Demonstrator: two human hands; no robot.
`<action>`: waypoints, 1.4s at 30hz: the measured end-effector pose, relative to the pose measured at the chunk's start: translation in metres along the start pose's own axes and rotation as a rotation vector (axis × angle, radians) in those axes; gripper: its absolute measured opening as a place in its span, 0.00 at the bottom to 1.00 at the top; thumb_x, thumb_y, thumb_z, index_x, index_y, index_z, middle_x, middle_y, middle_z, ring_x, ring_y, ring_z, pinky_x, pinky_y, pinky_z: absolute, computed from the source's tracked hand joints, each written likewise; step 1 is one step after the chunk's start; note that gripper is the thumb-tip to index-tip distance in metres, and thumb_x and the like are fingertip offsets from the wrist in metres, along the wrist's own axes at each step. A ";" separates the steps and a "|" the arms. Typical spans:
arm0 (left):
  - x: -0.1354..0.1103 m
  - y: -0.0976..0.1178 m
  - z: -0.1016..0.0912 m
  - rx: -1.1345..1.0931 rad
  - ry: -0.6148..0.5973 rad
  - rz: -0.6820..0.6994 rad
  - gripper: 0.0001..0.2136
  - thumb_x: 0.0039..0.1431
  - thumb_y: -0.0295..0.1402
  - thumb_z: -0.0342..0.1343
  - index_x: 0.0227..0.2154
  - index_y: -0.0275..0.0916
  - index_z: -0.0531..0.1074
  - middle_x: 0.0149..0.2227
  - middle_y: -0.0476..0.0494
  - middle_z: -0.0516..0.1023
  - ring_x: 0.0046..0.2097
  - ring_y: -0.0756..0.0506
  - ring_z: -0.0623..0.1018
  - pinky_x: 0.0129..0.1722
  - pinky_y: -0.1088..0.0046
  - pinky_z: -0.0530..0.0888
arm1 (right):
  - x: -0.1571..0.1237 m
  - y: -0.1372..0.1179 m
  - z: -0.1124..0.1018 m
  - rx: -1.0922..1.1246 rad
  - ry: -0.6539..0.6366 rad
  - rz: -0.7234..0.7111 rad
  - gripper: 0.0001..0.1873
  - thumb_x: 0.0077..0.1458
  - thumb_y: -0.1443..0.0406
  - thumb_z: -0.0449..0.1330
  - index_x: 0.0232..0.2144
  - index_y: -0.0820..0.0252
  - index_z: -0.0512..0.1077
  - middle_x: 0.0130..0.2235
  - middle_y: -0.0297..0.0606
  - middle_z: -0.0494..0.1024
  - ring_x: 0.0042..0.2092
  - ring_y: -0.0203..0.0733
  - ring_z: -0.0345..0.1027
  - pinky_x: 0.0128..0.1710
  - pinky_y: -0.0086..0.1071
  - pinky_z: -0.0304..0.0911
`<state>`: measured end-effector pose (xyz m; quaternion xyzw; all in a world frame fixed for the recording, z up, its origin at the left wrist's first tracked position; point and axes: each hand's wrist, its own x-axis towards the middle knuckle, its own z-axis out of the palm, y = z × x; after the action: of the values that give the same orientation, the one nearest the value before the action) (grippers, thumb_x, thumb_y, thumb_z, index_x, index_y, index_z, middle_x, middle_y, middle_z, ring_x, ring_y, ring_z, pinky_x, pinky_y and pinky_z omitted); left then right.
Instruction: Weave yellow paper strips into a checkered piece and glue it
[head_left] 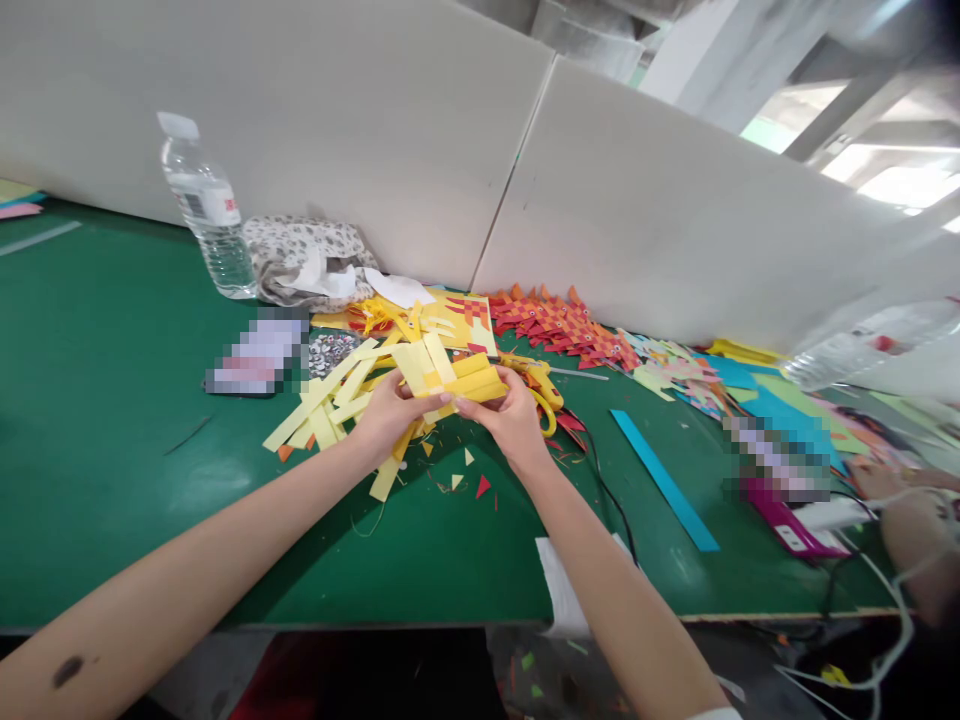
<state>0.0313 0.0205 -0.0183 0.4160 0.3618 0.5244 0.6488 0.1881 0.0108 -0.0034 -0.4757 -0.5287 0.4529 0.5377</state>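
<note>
My left hand (391,412) and my right hand (508,415) are both closed on a woven piece of yellow paper strips (448,375), held just above the green table (112,420). The left fingers pinch its near left edge, the right fingers its right end. Loose pale yellow strips (322,405) lie spread on the table to the left of my left hand. Yellow-handled scissors (541,385) rest just behind my right hand.
A water bottle (208,215) stands at the back left beside a patterned cloth (300,255). Orange-red woven paper fish (562,325) are piled by the white partition. A blue strip (664,480) and coloured sheets lie to the right, near another person's hand (911,520).
</note>
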 end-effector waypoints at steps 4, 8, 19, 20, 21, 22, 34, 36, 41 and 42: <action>0.001 -0.003 -0.001 0.025 -0.072 -0.019 0.22 0.39 0.31 0.66 0.40 0.37 0.69 0.37 0.41 0.80 0.34 0.47 0.78 0.33 0.73 0.74 | 0.001 0.000 0.000 0.019 0.046 -0.041 0.31 0.31 0.61 0.70 0.39 0.55 0.61 0.38 0.36 0.76 0.38 0.46 0.73 0.38 0.40 0.72; 0.001 -0.002 -0.002 0.024 -0.108 -0.018 0.21 0.39 0.30 0.66 0.40 0.37 0.69 0.36 0.42 0.80 0.33 0.49 0.78 0.34 0.74 0.73 | 0.001 0.000 0.001 0.028 0.032 -0.029 0.32 0.31 0.60 0.70 0.39 0.55 0.61 0.38 0.36 0.76 0.39 0.46 0.73 0.38 0.40 0.72; -0.002 0.004 -0.001 0.063 -0.019 -0.009 0.16 0.42 0.33 0.64 0.37 0.38 0.73 0.38 0.41 0.80 0.32 0.46 0.78 0.29 0.72 0.74 | -0.002 -0.004 0.003 0.013 0.030 0.026 0.33 0.29 0.61 0.70 0.38 0.55 0.60 0.36 0.34 0.76 0.35 0.44 0.73 0.36 0.40 0.72; -0.002 0.005 0.000 0.055 -0.026 -0.014 0.16 0.42 0.33 0.64 0.37 0.38 0.73 0.37 0.42 0.80 0.32 0.46 0.78 0.30 0.72 0.74 | -0.002 -0.005 0.004 0.015 0.038 0.027 0.33 0.28 0.61 0.70 0.38 0.55 0.60 0.36 0.34 0.75 0.34 0.44 0.73 0.35 0.40 0.72; -0.002 0.006 0.000 0.050 -0.027 -0.018 0.16 0.42 0.32 0.64 0.37 0.38 0.73 0.36 0.42 0.80 0.31 0.47 0.78 0.29 0.72 0.74 | -0.002 -0.005 0.004 0.017 0.043 0.027 0.33 0.28 0.61 0.70 0.38 0.55 0.60 0.35 0.34 0.75 0.34 0.43 0.73 0.35 0.39 0.72; -0.003 0.006 0.000 0.049 -0.026 -0.019 0.15 0.42 0.32 0.65 0.36 0.38 0.73 0.36 0.42 0.80 0.30 0.47 0.78 0.29 0.72 0.74 | -0.001 -0.005 0.004 0.019 0.047 0.025 0.33 0.28 0.62 0.70 0.38 0.55 0.60 0.35 0.33 0.75 0.33 0.42 0.73 0.34 0.39 0.72; -0.003 0.007 0.002 0.042 -0.017 0.000 0.16 0.41 0.32 0.65 0.36 0.38 0.73 0.37 0.42 0.80 0.33 0.46 0.79 0.33 0.70 0.75 | -0.002 -0.002 0.003 -0.004 0.026 0.000 0.32 0.30 0.59 0.70 0.38 0.54 0.61 0.35 0.34 0.77 0.34 0.45 0.74 0.35 0.40 0.73; -0.004 0.007 0.002 0.032 -0.003 0.008 0.15 0.42 0.31 0.65 0.36 0.38 0.73 0.37 0.42 0.80 0.32 0.47 0.79 0.32 0.71 0.75 | -0.001 -0.002 0.003 0.014 0.013 0.025 0.33 0.29 0.60 0.70 0.39 0.55 0.61 0.35 0.35 0.78 0.35 0.46 0.74 0.37 0.41 0.72; -0.004 0.009 0.002 0.037 0.034 -0.005 0.16 0.41 0.32 0.65 0.36 0.38 0.72 0.36 0.42 0.80 0.30 0.47 0.78 0.27 0.72 0.74 | -0.001 -0.001 0.001 0.028 -0.029 0.050 0.35 0.29 0.63 0.71 0.42 0.56 0.61 0.34 0.36 0.79 0.37 0.47 0.75 0.41 0.42 0.70; -0.004 0.009 0.002 0.040 0.034 -0.006 0.16 0.41 0.32 0.65 0.36 0.38 0.72 0.36 0.42 0.80 0.30 0.47 0.78 0.27 0.72 0.74 | -0.001 -0.002 0.001 0.029 -0.034 0.045 0.35 0.29 0.64 0.71 0.42 0.56 0.61 0.34 0.36 0.80 0.38 0.47 0.75 0.42 0.42 0.70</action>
<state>0.0290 0.0169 -0.0091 0.4191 0.3845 0.5220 0.6356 0.1870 0.0094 -0.0021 -0.4718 -0.5205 0.4804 0.5251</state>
